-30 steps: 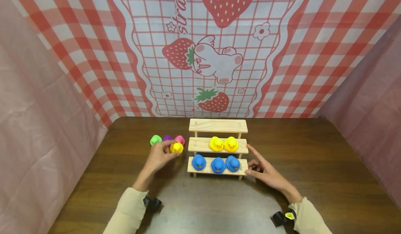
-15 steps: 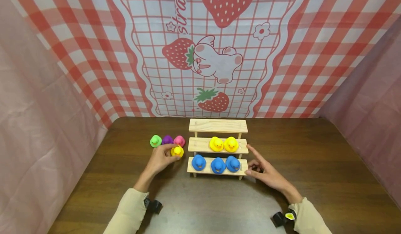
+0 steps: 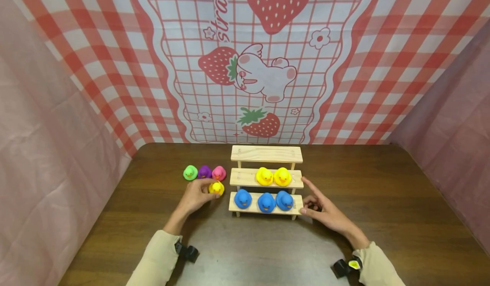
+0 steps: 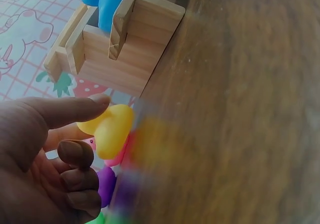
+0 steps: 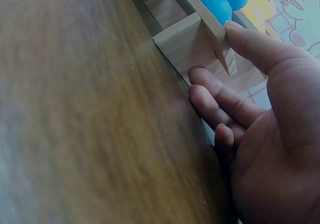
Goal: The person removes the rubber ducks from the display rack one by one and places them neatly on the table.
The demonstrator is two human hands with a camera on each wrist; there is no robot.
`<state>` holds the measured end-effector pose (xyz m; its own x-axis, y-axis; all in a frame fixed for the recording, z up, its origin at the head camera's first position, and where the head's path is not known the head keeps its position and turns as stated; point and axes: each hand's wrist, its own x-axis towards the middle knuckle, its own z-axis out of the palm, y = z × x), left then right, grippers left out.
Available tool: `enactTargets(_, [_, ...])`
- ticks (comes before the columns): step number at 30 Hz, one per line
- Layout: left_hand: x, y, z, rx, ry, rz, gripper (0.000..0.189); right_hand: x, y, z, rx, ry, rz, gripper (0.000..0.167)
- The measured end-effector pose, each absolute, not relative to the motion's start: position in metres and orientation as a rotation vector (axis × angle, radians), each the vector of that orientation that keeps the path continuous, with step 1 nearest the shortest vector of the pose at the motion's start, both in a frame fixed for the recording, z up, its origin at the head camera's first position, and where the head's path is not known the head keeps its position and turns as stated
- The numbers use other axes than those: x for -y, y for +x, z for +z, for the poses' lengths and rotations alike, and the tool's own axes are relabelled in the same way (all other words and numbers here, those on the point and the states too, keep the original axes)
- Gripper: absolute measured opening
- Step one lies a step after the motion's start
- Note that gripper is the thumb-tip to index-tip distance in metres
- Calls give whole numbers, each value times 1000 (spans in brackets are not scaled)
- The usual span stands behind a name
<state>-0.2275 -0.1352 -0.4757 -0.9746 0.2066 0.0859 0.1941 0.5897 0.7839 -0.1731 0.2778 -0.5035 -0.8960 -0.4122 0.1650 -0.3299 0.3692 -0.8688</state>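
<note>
My left hand (image 3: 194, 197) pinches a small yellow rubber duck (image 3: 217, 188) between thumb and forefinger, left of a three-step wooden stand (image 3: 264, 154). In the left wrist view that duck (image 4: 115, 133) is close to the tabletop; whether it touches is unclear. My right hand (image 3: 325, 211) is at the stand's right end. Its thumb touches the end of the front step (image 5: 226, 46), and the forefinger reaches along to the middle step. Two yellow ducks (image 3: 273, 176) sit on the middle step, right of centre. Three blue ducks (image 3: 266, 202) stand on the front step.
A green duck (image 3: 190, 173), a purple duck (image 3: 204, 172) and a pink duck (image 3: 219, 173) stand in a row on the brown table (image 3: 245, 252), just behind my left hand. A strawberry-print cloth (image 3: 268, 64) hangs behind the table.
My left hand has drawn the yellow duck slightly towards me, away from the row, so the pink and purple ducks show more. The right hand and the stand stay still.
</note>
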Motion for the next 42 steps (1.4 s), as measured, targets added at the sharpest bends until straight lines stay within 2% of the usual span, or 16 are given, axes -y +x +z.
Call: enactTargets(42, [139,-228,-469,-2753,326,1448,43,-279,-174,-506,-2535,-705,-1583,85])
